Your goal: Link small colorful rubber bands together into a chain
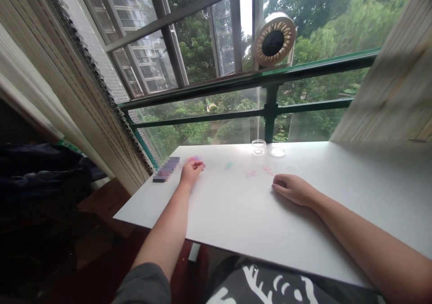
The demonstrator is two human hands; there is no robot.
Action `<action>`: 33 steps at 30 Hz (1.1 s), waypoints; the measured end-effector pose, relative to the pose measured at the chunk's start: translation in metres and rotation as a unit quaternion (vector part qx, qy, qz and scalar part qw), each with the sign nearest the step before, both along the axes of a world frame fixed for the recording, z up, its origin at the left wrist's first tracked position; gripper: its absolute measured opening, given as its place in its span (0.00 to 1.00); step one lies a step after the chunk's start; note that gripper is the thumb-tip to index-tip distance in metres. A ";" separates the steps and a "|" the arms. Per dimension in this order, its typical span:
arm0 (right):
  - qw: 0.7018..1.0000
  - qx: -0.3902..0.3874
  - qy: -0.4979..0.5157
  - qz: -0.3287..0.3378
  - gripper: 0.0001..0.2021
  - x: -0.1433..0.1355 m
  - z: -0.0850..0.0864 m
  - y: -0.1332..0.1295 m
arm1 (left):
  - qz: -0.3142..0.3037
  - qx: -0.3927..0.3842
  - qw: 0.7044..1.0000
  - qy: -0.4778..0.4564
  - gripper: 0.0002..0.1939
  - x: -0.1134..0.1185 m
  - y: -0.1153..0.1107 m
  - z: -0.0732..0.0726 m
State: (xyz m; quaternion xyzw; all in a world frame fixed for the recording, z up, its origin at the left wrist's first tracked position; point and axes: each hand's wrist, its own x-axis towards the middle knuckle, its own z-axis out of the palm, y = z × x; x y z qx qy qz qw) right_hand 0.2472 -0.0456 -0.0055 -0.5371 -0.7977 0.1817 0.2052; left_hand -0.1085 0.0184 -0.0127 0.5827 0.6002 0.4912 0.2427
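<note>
Your left hand [191,171] pinches a small pink-purple piece [195,159], perhaps a soft, light rubber band, near the tabletop's [236,214] far left corner. Take it by its edge. Your right hand [293,189] rests loosely curled, holding nothing.

A white table [303,232] stands against a large window [209,70] with grey metal frames above and a green railing [270,77] crossing it at mid-height. Through the glass, dense green trees fill the view, with a pale apartment block at the upper left. Soft daylight falls across the tabletop. A small round fan [274,41] in a cream housing is perched on the railing. Woven bamboo blinds [67,92] hang at the left, and another [398,79] at the right. Below the table at the left, a dark reddish-brown floor [101,254] lies in shadow, with a dark heap of fabric [40,169] beside it.
</note>
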 end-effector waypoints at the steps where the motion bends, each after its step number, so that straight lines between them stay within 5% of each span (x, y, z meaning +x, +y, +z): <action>1: 1.000 0.001 0.006 0.001 0.10 0.000 0.000 0.000 | -0.021 0.002 1.000 0.000 0.13 0.010 -0.003 0.001; 7: 0.998 -0.004 0.058 0.024 0.12 0.001 -0.002 0.001 | -0.198 0.032 0.977 0.076 0.10 0.089 -0.021 0.018; 16: 0.982 0.052 0.176 0.039 0.11 -0.003 -0.005 0.001 | -0.266 0.054 0.955 0.122 0.11 0.176 -0.022 0.026; 21: 0.980 0.079 0.181 0.018 0.09 -0.003 -0.002 0.002 | -0.263 0.050 0.960 0.077 0.11 0.191 -0.022 0.020; 33: 0.982 0.059 0.174 0.037 0.09 -0.004 -0.006 0.002 | -0.269 0.053 0.955 0.115 0.10 0.177 -0.038 0.005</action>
